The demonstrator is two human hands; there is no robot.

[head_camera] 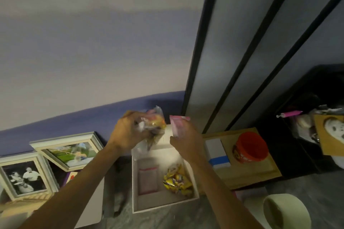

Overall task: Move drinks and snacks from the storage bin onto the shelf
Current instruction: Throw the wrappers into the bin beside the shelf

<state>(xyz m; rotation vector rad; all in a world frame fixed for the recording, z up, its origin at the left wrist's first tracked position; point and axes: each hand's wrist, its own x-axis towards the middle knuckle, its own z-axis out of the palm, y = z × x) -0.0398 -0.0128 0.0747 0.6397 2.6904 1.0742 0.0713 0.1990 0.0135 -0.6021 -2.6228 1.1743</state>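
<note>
**Above the open bin, a packet in each hand**

Above the white storage bin (165, 204), the fingers of the left hand (128, 132) are curled tight around a clear plastic snack bag (155, 126) with yellow and orange contents, pinching it near its upper half so the lower end hangs free. The bag looks light, soft and crinkly. Its film is probably slippery and its contents could crush, so a loose wrap around the gathered neck should serve better than a squeeze on the body. The fingers of the right hand (184, 141) are closed on the lower part of a flat pink packet (177, 126), which stands upright out of the grip. It seems thin, light and a little stiffer, easy to hold by an edge.

Both hands are raised over the far end of the bin, close together but apart, in front of the blue wall. The wrists bend slightly inward. The two bare forearms run back and down toward the camera, one on either side of the bin.

Inside the bin lie another pink-topped pouch (148, 180) at the left and a heap of yellow wrapped snacks (176, 180) at the right, not yet moved. The dark shelf (290, 147) stands well to the right, past an orange tub (250, 148).
</note>
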